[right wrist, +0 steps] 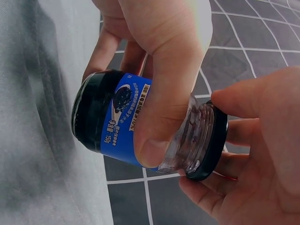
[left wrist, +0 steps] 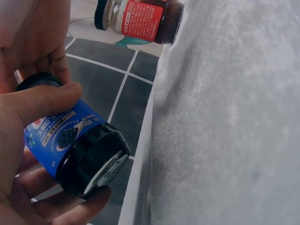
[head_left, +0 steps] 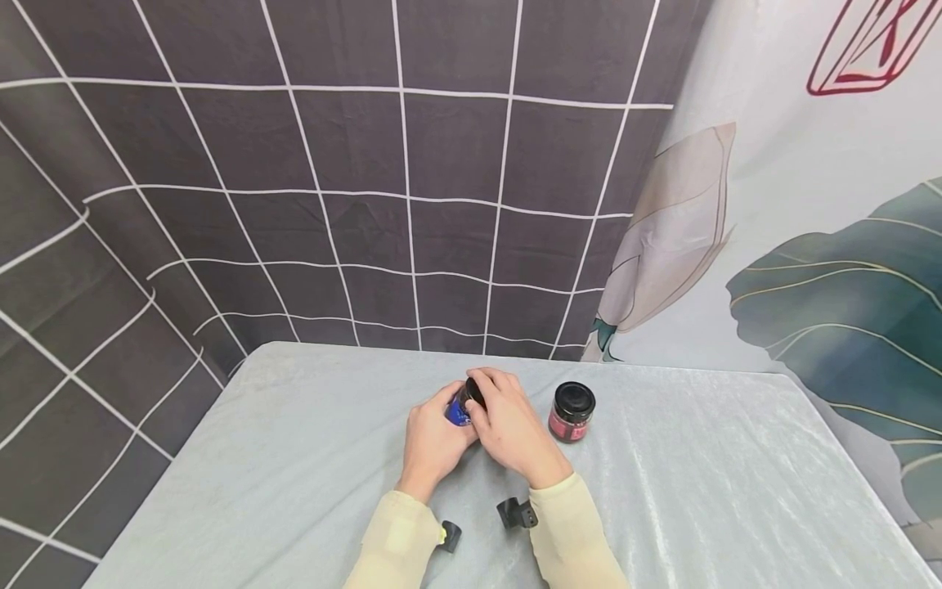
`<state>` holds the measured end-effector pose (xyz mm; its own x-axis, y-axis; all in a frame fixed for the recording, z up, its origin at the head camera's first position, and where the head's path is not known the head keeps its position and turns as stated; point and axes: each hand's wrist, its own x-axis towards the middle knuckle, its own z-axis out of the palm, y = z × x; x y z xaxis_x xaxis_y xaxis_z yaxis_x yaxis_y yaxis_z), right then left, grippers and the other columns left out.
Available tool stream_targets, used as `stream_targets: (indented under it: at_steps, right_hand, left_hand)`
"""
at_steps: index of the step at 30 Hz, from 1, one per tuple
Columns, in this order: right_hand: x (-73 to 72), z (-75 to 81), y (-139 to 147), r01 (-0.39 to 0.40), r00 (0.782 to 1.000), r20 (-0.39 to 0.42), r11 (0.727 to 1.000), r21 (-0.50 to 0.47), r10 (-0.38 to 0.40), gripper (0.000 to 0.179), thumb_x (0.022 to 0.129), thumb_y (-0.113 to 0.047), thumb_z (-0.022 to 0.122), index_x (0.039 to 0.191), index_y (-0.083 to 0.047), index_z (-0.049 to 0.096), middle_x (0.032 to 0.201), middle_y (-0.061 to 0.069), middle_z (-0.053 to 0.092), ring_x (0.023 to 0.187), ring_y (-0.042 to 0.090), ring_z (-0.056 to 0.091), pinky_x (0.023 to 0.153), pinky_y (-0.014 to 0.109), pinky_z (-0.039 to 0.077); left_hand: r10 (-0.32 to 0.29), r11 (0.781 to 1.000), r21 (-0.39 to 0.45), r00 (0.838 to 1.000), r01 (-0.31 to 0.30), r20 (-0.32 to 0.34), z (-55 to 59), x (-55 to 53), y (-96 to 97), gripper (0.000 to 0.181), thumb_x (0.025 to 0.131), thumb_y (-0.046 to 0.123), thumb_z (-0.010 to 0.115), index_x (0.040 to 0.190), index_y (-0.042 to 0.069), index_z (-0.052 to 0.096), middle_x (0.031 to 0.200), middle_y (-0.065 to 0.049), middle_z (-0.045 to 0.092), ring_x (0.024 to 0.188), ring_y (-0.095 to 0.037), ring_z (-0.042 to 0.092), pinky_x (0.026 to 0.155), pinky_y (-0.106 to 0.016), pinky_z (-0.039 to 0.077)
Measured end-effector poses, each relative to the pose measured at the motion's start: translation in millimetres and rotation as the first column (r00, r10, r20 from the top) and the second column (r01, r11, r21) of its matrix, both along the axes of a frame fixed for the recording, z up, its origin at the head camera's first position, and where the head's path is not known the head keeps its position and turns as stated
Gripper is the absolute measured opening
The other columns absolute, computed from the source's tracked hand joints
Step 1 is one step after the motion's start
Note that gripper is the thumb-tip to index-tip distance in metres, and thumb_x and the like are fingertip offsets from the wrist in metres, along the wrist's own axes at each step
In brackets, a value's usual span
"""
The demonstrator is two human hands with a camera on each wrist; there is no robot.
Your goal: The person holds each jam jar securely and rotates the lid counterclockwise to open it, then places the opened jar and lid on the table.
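A blueberry jam jar (right wrist: 124, 136) with a blue label and dark contents is held tilted in both hands, off the table. My left hand (head_left: 436, 438) wraps round its body, the thumb (left wrist: 51, 101) lying across the label. The fingers of my right hand (head_left: 515, 421) pinch the rim of its black lid (right wrist: 214, 140). The lid sits on the clear glass neck; whether it is loose I cannot tell. To the right of my right hand, a second jar (head_left: 570, 417) with a black lid and a red label stands upright on the table.
A pale grey cloth (head_left: 294, 458) covers the table. Behind it hangs a dark curtain (head_left: 353, 229) with white grid lines, and a light floral one (head_left: 692, 311) at the right. Small black devices (head_left: 518, 513) are strapped near both wrists.
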<state>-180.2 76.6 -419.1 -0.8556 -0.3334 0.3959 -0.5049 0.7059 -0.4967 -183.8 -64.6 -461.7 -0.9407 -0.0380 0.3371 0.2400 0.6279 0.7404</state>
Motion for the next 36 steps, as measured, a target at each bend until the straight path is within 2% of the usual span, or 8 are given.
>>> stream_targets:
  at_steps: [7, 15, 36]
  right_hand:
    - [-0.4, -0.3, 1.1, 0.002, 1.000, -0.008, 1.000, -0.002, -0.002, 0.040, 0.099, -0.015, 0.060, 0.134, 0.003, 0.058, 0.132, 0.018, 0.059, 0.126, 0.035, 0.051, 0.107, 0.048, 0.040]
    - [-1.0, -1.1, 2.6, -0.041, 0.998, -0.040, 0.999, 0.019, 0.042, 0.039, 0.100, -0.011, 0.058, 0.135, 0.007, 0.056, 0.132, 0.020, 0.058, 0.124, 0.037, 0.051, 0.108, 0.049, 0.039]
    - [-0.7, -0.5, 4.9, -0.087, 0.995, -0.038, 0.996, 0.022, 0.088, 0.039, 0.099, -0.005, 0.055, 0.136, 0.007, 0.054, 0.134, 0.023, 0.055, 0.127, 0.039, 0.049, 0.110, 0.050, 0.038]
  left_hand:
    - [0.003, 1.000, 0.003, 1.000, -0.003, 0.011, 1.0, 0.6, 0.4, 0.050, 0.074, 0.030, 0.085, 0.120, 0.020, 0.072, 0.105, -0.001, 0.076, 0.093, -0.024, 0.072, 0.081, -0.043, 0.056]
    - [0.007, 1.000, 0.013, 1.000, -0.007, 0.021, 1.0, -0.8, -0.1, 0.052, 0.074, 0.032, 0.086, 0.123, 0.020, 0.072, 0.106, -0.002, 0.076, 0.092, -0.024, 0.071, 0.079, -0.042, 0.056]
    - [-0.009, 1.000, 0.025, 0.999, 0.008, 0.044, 1.6, 0.1, -0.7, 0.056, 0.073, 0.033, 0.087, 0.125, 0.018, 0.072, 0.110, -0.005, 0.075, 0.094, -0.023, 0.071, 0.081, -0.042, 0.056]
